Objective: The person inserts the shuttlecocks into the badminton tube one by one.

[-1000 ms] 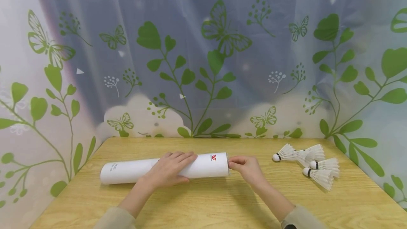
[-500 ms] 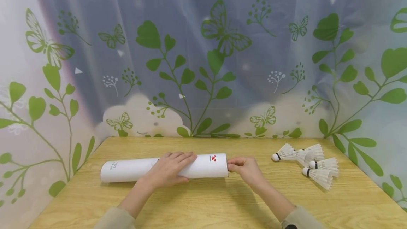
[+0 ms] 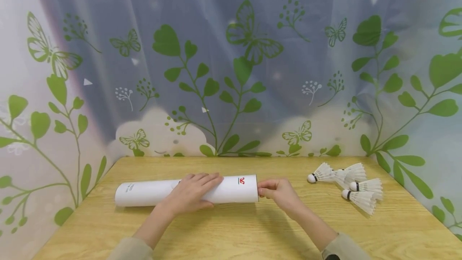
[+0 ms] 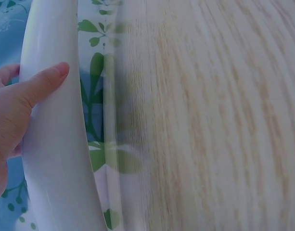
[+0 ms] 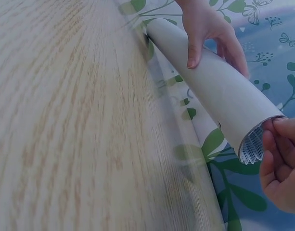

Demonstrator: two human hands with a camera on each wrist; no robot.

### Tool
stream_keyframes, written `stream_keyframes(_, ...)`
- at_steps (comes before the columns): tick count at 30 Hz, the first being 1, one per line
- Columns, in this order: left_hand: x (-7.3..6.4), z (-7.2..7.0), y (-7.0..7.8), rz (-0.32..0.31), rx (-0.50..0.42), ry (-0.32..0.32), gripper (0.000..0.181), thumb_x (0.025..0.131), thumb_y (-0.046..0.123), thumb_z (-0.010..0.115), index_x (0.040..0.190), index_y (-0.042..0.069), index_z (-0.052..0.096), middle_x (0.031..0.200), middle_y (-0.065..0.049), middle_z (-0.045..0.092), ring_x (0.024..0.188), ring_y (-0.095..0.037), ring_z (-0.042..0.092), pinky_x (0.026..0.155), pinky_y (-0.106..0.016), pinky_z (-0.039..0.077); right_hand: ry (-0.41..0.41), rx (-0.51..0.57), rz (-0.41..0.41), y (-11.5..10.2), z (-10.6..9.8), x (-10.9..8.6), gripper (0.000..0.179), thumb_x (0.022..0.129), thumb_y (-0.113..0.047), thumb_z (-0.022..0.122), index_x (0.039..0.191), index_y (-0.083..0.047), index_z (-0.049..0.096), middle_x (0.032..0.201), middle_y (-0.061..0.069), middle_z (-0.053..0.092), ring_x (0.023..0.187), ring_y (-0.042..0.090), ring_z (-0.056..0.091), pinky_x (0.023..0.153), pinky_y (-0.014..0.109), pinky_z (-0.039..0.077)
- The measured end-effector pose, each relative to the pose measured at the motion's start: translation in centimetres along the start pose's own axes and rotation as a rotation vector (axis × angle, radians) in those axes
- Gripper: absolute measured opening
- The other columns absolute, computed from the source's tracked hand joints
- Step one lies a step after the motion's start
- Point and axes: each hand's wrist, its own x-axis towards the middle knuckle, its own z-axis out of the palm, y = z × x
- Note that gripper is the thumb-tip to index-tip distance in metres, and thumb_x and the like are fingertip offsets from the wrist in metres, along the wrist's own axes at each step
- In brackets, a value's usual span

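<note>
"Two beige sleeves [image 3: 131, 248] come in along the bottom edge. What are the hands doing?"

"The left hand [image 3: 193, 191] is laid over a white tube [image 3: 232, 191] and holds it, thumb on the near side, fingers across the top. The right hand [image 3: 279, 191] is at the tube's right end, thumb and finger pinching the netted skirt [image 5: 250, 144] that shows in its open mouth."

"And where is the tube, exactly?"

"Lying on its side, crosswise, on the wooden table [image 3: 216, 236], with a red mark [image 3: 241, 181] near the right end."

"What's beyond the right hand?"

"Several white shuttlecocks [image 3: 361, 200], bunched and overlapping near the table's right side. I can't count them surely."

"And farthest off?"

"A grey-blue curtain [image 3: 216, 51] printed with green leaves and butterflies, behind the table's back edge."
</note>
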Motion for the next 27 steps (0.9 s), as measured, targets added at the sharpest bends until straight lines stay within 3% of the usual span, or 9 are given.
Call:
stream_keyframes(10,0.2,-0.1,0.1,-0.019,-0.002,-0.010,0.080,0.069,0.038,0.080,0.135,0.007,0.047,0.132,-0.008,0.053,0.108,-0.026,0.056,0.082,-0.043,0.051,0.008,0.008,0.014,-0.3,-1.5,-0.4,0.026,0.089,-0.011,0.061,0.105,0.009,0.063,0.094,0.013,0.069,0.082,0.016,0.060,0.072,0.034,0.049)
stream_keyframes(20,0.3,-0.5,-0.1,-0.021,0.011,-0.018,0.080,0.070,0.040,0.078,0.135,0.006,0.047,0.132,-0.009,0.053,0.109,-0.026,0.056,0.085,-0.043,0.050,0.079,-0.018,0.038,0.3,-5.4,-1.3,0.030,0.088,-0.013,0.062,0.108,0.008,0.063,0.094,0.015,0.068,0.080,0.016,0.061,0.071,0.033,0.052)
stream_keyframes(27,0.2,-0.4,-0.1,-0.019,0.016,-0.022,0.081,0.070,0.042,0.077,0.135,0.006,0.046,0.131,-0.010,0.053,0.109,-0.027,0.055,0.085,-0.045,0.049,0.110,-0.074,0.086,1.3,-8.3,-2.7,0.035,0.091,-0.018,0.059,0.114,0.009,0.059,0.094,0.010,0.067,0.081,0.013,0.059,0.072,0.034,0.051)
